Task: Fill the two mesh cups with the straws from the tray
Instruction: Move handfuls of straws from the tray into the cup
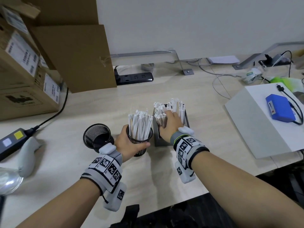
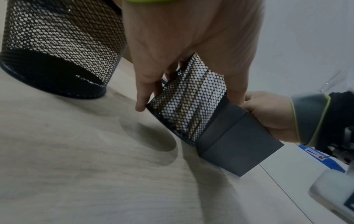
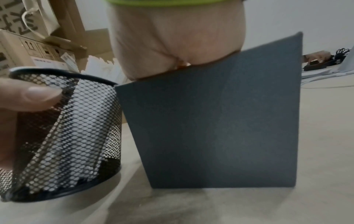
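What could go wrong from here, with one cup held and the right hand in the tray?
1. The held cup is already packed with straws; pushing more in may bend them or spill some onto the desk.
2. The empty cup stands close beside the left hand and could get knocked over.
3. The right hand grips a thick bunch in the tray, so loose straws may drop in transfer.

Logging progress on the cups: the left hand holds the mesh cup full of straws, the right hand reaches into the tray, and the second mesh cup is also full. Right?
Not quite. The second mesh cup is empty, as the head view shows. The rest stands: the left hand holds the mesh cup full of straws, and the right hand reaches into the tray.
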